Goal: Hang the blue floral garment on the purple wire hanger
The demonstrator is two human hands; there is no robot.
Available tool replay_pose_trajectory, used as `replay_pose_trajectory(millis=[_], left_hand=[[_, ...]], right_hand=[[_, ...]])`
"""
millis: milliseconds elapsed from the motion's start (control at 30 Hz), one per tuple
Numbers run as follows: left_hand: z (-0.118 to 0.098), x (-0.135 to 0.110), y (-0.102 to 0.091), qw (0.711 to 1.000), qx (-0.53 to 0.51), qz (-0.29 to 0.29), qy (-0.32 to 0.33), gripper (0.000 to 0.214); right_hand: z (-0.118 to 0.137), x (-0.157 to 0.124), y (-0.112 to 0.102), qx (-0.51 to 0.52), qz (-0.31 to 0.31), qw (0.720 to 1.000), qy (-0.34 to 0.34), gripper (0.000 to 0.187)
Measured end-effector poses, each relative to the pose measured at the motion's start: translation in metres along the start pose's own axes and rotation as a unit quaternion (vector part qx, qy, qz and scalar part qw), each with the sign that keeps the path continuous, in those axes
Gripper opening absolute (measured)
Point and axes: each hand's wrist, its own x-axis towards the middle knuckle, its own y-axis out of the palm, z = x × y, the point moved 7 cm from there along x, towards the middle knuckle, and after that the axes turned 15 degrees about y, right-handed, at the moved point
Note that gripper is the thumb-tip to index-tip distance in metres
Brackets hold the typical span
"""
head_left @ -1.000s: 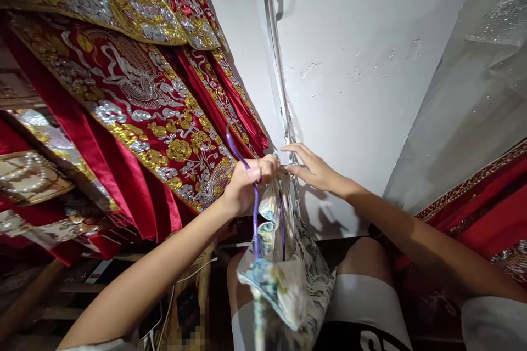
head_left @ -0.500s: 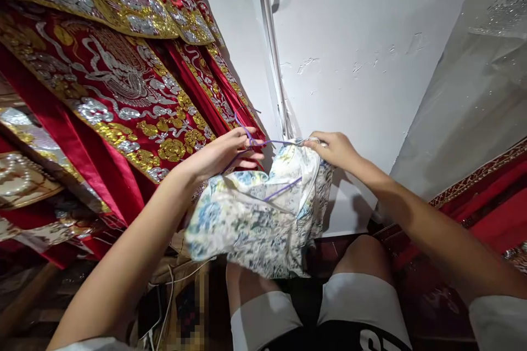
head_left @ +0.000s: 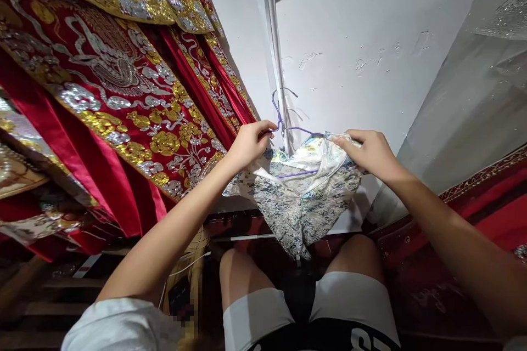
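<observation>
A floral garment (head_left: 302,203), white with blue and yellow print, hangs on a purple wire hanger (head_left: 304,130) in front of my knees. The hanger's hook points up toward the white wall. My left hand (head_left: 253,142) pinches the hanger's wire just left of the hook. At the other side, my right hand (head_left: 366,151) grips the garment's right shoulder, thumb on top, over the hanger's end. The bottom bar of the hanger shows through the neckline. The garment's lower part gathers to a point above the floor between my legs.
Red cloth hangings (head_left: 135,77) with gold and silver embroidery fill the left side. A white wall (head_left: 349,38) with a vertical metal strip (head_left: 274,38) is ahead. Clear plastic sheeting (head_left: 473,88) covers the right. A phone (head_left: 181,297) and white cable lie low at left.
My left hand has gone from spread fingers by the hook to a pinch on the wire, moving right. The garment's left side has come up onto the hanger, and the hook now stands upright.
</observation>
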Motion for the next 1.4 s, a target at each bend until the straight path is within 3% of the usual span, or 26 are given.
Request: replay_pose_trajectory(millis=[100,200,267,333,467,567,667,733,800,867,933,1000,1100,1167,1267,1400], left_hand=[[-0.001,-0.019,0.014,0.999,0.021,0.031,0.036,0.037],[-0.001,-0.046,0.025,0.996,0.067,0.016,0.057,0.05],[0.002,-0.066,0.031,0.992,0.113,-0.04,0.046,0.055],[0.011,-0.088,0.036,0.982,0.14,-0.126,0.001,0.061],[0.048,-0.123,0.054,0.944,0.061,-0.297,-0.133,0.066],[0.066,-0.127,0.067,0.906,-0.013,-0.385,-0.176,0.049],[0.057,-0.116,0.077,0.885,-0.074,-0.435,-0.147,0.034],[0.04,-0.103,0.09,0.902,-0.123,-0.398,-0.115,0.025],[0.022,-0.093,0.107,0.928,-0.16,-0.323,-0.094,0.022],[0.007,-0.094,0.123,0.941,-0.182,-0.271,-0.089,0.021],[-0.001,-0.105,0.134,0.937,-0.194,-0.276,-0.093,0.022],[-0.006,-0.123,0.142,0.921,-0.199,-0.32,-0.1,0.024],[-0.004,-0.16,0.157,0.878,-0.19,-0.415,-0.147,0.039],[0.002,-0.18,0.172,0.854,-0.184,-0.443,-0.201,0.052],[0.014,-0.19,0.192,0.851,-0.195,-0.409,-0.266,0.053],[0.025,-0.172,0.197,0.865,-0.243,-0.35,-0.266,0.027]], right_hand=[[-0.015,-0.018,0.012,-0.043,-0.015,0.999,0.012,0.041],[-0.018,-0.035,0.021,-0.041,-0.122,0.989,-0.07,0.031],[-0.018,-0.044,0.026,-0.029,-0.197,0.973,-0.117,0.03],[-0.018,-0.048,0.031,-0.025,-0.259,0.958,-0.121,0.026],[-0.004,-0.046,0.052,-0.01,-0.306,0.946,-0.105,0.021],[0.016,-0.044,0.089,0.045,-0.236,0.961,-0.137,0.026],[0.032,-0.047,0.126,0.138,-0.127,0.969,-0.16,0.036],[0.037,-0.049,0.137,0.195,-0.101,0.966,-0.14,0.038],[0.037,-0.05,0.138,0.229,-0.089,0.963,-0.109,0.037],[0.035,-0.053,0.139,0.251,-0.057,0.962,-0.085,0.036],[0.024,-0.061,0.142,0.284,-0.037,0.956,-0.058,0.038],[-0.002,-0.077,0.151,0.326,-0.052,0.944,-0.003,0.04],[-0.059,-0.109,0.18,0.329,-0.117,0.925,0.149,0.038],[-0.087,-0.124,0.209,0.294,-0.089,0.923,0.233,0.042],[-0.101,-0.125,0.244,0.266,-0.001,0.926,0.268,0.048],[-0.103,-0.107,0.26,0.233,0.061,0.927,0.289,0.055]])
